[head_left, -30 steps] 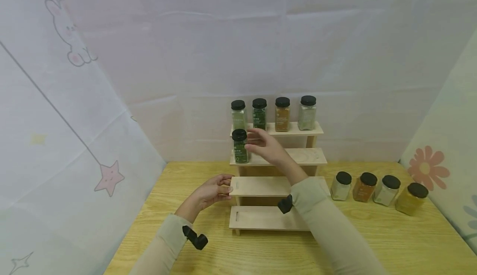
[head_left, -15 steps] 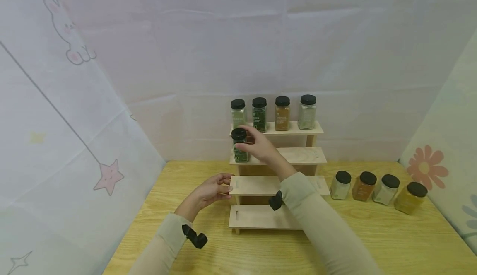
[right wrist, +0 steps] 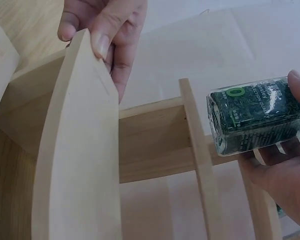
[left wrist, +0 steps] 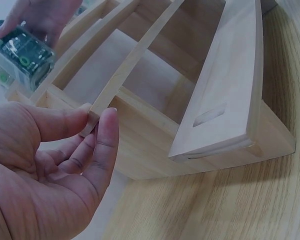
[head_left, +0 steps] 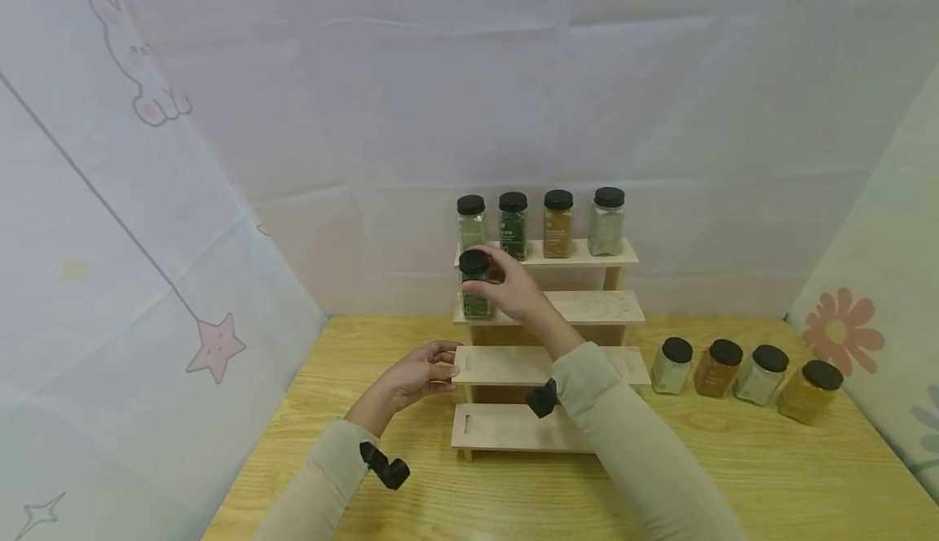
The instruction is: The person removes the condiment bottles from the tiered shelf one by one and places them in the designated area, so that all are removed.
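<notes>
R hand (head_left: 511, 287) curled, fwd & above pinching L hand (head_left: 416, 376)

Nine square clear-glass jars (head_left: 557, 235) with round black lids (head_left: 610, 196) show: two filled dark green, two orange-brown, one yellow, four pale. One pale wooden rack (head_left: 613, 278) has four rectangular shelves (head_left: 521, 427). There are one yellowish wood-grained table (head_left: 499, 496), one bare left hand (head_left: 416, 375), one right hand (head_left: 513, 287) and two black wrist-worn devices (head_left: 385, 468).
</notes>
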A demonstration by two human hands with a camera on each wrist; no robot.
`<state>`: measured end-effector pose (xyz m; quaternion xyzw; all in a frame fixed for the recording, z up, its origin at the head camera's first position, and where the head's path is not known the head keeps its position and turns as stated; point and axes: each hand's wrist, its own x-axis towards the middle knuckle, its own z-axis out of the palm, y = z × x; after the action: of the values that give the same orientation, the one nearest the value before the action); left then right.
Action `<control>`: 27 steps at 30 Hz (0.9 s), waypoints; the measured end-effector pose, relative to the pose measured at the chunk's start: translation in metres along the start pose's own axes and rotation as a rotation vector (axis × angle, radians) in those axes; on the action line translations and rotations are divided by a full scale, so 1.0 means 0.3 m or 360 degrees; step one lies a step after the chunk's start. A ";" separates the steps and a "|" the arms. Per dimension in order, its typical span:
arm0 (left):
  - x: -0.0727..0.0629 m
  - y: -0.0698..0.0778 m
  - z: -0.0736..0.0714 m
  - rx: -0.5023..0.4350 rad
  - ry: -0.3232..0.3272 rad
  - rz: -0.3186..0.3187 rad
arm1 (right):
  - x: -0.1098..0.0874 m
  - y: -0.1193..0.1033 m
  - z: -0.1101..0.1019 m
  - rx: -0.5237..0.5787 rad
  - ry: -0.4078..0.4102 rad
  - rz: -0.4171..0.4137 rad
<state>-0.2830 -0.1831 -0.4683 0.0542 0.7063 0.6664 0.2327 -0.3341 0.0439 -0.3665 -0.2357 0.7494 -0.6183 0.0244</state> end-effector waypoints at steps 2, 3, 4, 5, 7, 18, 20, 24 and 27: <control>0.000 0.001 0.001 0.0000 -0.0004 0.0002 | -0.011 -0.011 -0.008 0.0026 0.0003 -0.0024; 0.000 0.001 0.002 0.0002 -0.0007 0.0003 | -0.017 -0.017 -0.013 0.0032 0.0001 -0.0036; 0.000 0.001 0.001 0.0001 -0.0009 0.0005 | -0.024 -0.023 -0.018 0.0036 -0.0004 -0.0049; 0.001 0.000 0.000 0.0001 -0.0012 0.0008 | -0.030 -0.030 -0.024 0.0032 -0.0011 -0.0063; 0.001 -0.001 -0.001 -0.0003 -0.0014 0.0010 | -0.044 -0.043 -0.036 0.0008 -0.0016 -0.0073; 0.005 -0.008 -0.006 -0.0013 -0.0029 0.0030 | -0.140 -0.086 -0.112 -0.0103 0.0001 -0.0044; 0.005 -0.009 -0.006 -0.0014 -0.0030 0.0031 | -0.157 -0.094 -0.128 -0.0126 0.0010 -0.0047; 0.003 -0.007 -0.003 -0.0007 -0.0027 0.0028 | -0.189 -0.105 -0.162 -0.0155 0.0035 -0.0029; 0.002 -0.006 -0.002 -0.0002 -0.0031 0.0031 | -0.214 -0.113 -0.186 -0.0146 0.0035 -0.0012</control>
<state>-0.2833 -0.1835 -0.4702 0.0674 0.7029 0.6686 0.2331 -0.2846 0.1154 -0.3379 -0.2327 0.7762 -0.5859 0.0029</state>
